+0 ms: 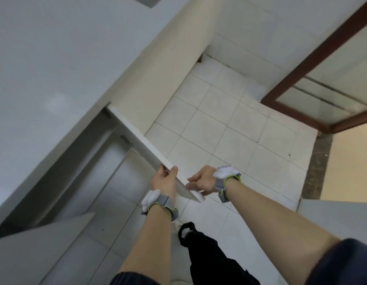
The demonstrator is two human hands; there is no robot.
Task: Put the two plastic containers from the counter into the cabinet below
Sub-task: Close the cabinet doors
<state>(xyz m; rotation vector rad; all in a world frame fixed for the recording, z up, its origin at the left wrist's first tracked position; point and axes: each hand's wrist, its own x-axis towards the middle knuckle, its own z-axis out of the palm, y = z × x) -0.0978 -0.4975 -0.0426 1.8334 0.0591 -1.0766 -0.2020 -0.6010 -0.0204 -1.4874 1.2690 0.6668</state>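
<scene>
A white cabinet door under the grey counter stands swung out, seen edge-on. My left hand grips its top edge, thumb over the rim. My right hand is closed on the door's outer corner from the other side. Behind the door the cabinet opening shows a grey, bare-looking interior. No plastic container is visible on the counter or in the cabinet from this angle.
A second open door panel sticks out at the lower left. White floor tiles stretch right to a brown-framed glass door. My dark trouser leg is below the hands.
</scene>
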